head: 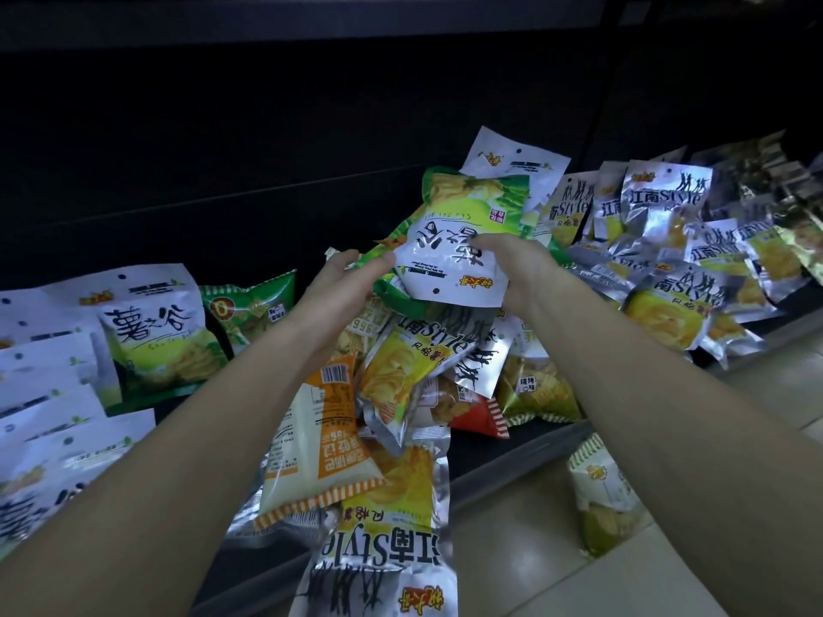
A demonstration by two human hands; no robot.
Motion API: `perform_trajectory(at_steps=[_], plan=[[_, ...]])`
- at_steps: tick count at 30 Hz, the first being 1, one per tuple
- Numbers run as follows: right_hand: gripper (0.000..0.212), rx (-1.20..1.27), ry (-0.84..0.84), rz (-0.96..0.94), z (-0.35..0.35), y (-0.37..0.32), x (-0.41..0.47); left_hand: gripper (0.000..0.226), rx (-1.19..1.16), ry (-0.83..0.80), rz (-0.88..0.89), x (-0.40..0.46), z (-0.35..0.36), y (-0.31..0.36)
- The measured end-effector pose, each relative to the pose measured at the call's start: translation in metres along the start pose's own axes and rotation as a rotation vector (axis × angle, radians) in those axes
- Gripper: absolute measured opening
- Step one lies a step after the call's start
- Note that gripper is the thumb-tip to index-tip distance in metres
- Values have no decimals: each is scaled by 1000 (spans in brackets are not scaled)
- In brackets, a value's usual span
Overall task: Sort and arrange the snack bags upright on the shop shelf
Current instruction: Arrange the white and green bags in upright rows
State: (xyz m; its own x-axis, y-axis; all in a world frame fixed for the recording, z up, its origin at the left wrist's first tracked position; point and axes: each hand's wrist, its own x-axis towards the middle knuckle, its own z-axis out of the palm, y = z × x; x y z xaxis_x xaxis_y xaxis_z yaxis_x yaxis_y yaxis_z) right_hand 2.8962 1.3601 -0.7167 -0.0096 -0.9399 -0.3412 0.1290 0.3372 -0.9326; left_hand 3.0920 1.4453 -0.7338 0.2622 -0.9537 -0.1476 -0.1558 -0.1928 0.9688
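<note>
A green and white snack bag (pixel 463 229) hangs upside down above the pile, held from both sides. My left hand (pixel 343 282) pinches its lower left corner, and my right hand (pixel 521 269) grips its right edge with the fingers laid across the front. Under them lies a loose heap of bags: a silver and yellow bag (pixel 414 362), an orange and white bag (pixel 311 443) and a long silver bag (pixel 392 545) hanging over the shelf's front. Matching green and white bags (pixel 156 336) stand upright at the left.
Silver bags (pixel 668 202) stand and lean in rows at the right of the dark shelf (pixel 222 193). One bag (pixel 601 492) lies on the tiled floor at the lower right. A dark shelf board runs overhead.
</note>
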Motion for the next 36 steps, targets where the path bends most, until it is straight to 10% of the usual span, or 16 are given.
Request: perform_trajectory(at_steps=[8, 15, 23, 28, 36], plan=[[135, 189, -47, -79, -17, 25, 83, 84, -100, 19, -22, -3, -12, 2], [39, 250, -341, -104, 4, -17, -32, 99, -463, 3, -91, -13, -20, 20], [40, -264, -357, -155, 47, -12, -54, 47, -456, -77, -32, -21, -52, 17], [15, -297, -230, -166, 77, 18, -43, 63, -579, 16, -52, -34, -58, 11], [43, -398, -206, -245, 82, 29, -33, 38, -562, 44, -147, -31, -65, 11]])
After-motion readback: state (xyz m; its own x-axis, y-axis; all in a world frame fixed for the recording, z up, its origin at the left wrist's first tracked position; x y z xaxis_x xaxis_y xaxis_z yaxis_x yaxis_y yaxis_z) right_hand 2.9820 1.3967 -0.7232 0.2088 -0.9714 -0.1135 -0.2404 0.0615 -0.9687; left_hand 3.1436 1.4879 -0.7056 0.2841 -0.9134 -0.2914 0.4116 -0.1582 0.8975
